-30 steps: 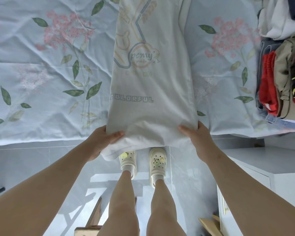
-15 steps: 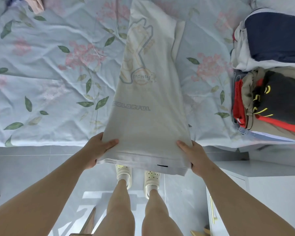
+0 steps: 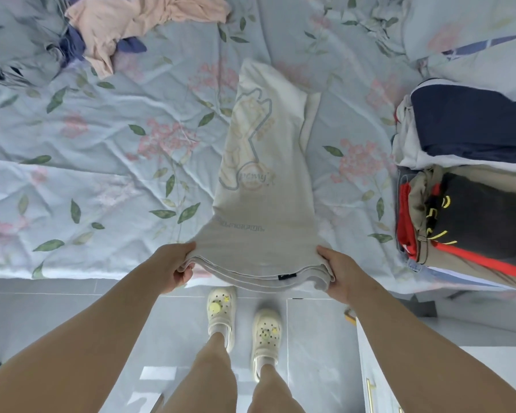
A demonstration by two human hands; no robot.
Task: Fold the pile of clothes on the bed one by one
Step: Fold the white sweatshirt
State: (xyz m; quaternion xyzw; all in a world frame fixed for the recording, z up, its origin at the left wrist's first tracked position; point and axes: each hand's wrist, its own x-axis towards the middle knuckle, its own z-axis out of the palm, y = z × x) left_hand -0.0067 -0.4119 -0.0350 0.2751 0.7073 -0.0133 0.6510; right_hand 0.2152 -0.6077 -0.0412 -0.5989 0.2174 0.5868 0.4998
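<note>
Loose pile, upper left of frame: a pink garment (image 3: 137,19) lies crumpled over a navy garment (image 3: 131,46). Only a corner of it showed half a second ago; more of the bed's far side is now in frame.
Bed sheet (image 3: 102,162): pale blue with a pink flower and green leaf print, creased.
Left hand (image 3: 173,268): lower centre-left. Its grip is closed round the near left corner of the hem, fingers over the cloth and thumb under. Earlier the thumb lay flat on top.
White T-shirt (image 3: 265,204): centre, folded to a long narrow strip, its far end lying on the bed. The near end is raised between the two hands over the bed edge, hem layers showing. The printed word, readable before, now bends with the cloth.
Right hand (image 3: 340,271): lower centre-right, its grip holding the near right corner; fingertips hidden by cloth.
Clogs (image 3: 221,311): cream, on the grey floor (image 3: 57,308) below the hem.
Folded stack (image 3: 474,186): right edge, on the bed; navy, white, khaki, black and red items.
</note>
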